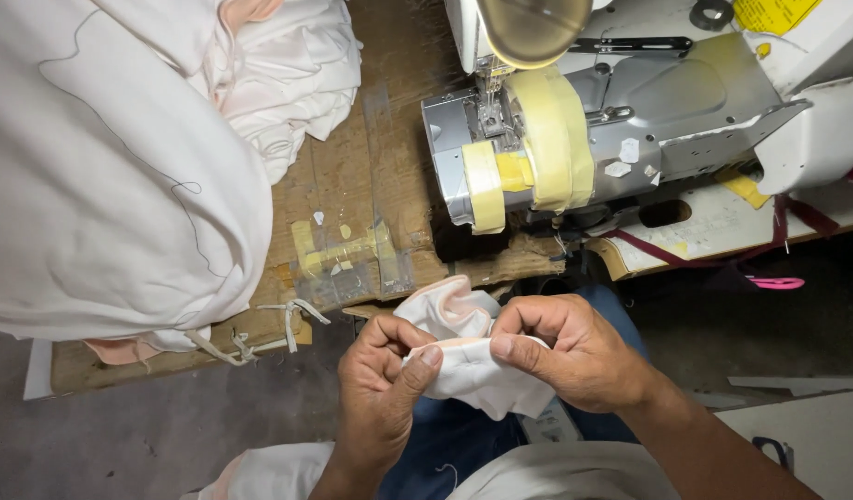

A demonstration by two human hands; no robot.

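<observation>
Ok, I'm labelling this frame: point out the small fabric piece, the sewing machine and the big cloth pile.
small fabric piece point(473, 375), head view, lower fold.
sewing machine point(667, 102), head view, grey bed.
big cloth pile point(102, 167), head view, middle.

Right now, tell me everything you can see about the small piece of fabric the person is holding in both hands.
The small fabric piece is soft, pale cloth, white with a faint peach tint, bunched and wrinkled rather than flat. It is held over the person's lap, just in front of the worn wooden table edge and below the sewing machine. The left hand pinches its left edge between thumb and fingers; the right hand grips the right side. A ruffled part rises above the hands; a fold hangs below them.
</observation>
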